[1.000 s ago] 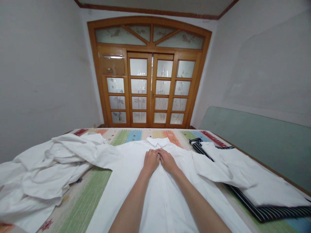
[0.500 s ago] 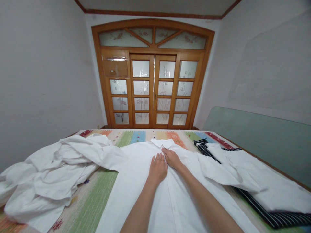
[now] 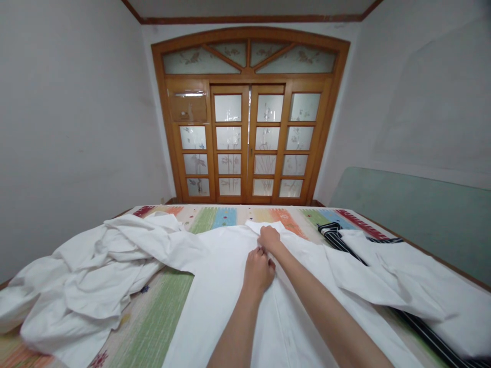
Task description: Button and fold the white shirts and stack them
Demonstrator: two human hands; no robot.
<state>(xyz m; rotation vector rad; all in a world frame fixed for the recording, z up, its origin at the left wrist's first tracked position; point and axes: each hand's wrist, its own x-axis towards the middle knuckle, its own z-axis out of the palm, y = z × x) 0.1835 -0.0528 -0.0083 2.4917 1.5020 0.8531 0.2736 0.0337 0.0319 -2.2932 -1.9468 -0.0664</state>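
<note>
- Nearest to me, the body of the white shirt [image 3: 280, 317] runs out of view at the bottom, spread over the patterned cover [image 3: 157, 312] in the middle of the bed, between two other heaps of clothing.
- The shirt is plain and white, with soft shallow creases; its front strip runs up between my forearms, and the cloth looks smoother on the left side than around my hands.
- My left hand [image 3: 260, 270] rests on the front strip below the collar, fingers curled inward with little gap; I cannot tell whether they pinch cloth.
- To the left lies a crumpled white garment [image 3: 84, 276], loosely heaped in deep folds, touching the shirt's sleeve on that side.
- To the right, the other sleeve reaches out to a flatter white garment [image 3: 429, 281], which lies on a black cloth with white stripes [image 3: 425, 332].
- Just beyond my left hand, my right hand [image 3: 269, 239] is bent into a loose fist beside the collar [image 3: 253, 226], touching the shirt; its fingertips are hidden, so I cannot tell what they grip.
- The collar lies toward the far edge of the bed, partly covered by my right hand.
- Farthest off stand wooden doors [image 3: 249, 138] with patterned glass panes under an arched top.
</note>
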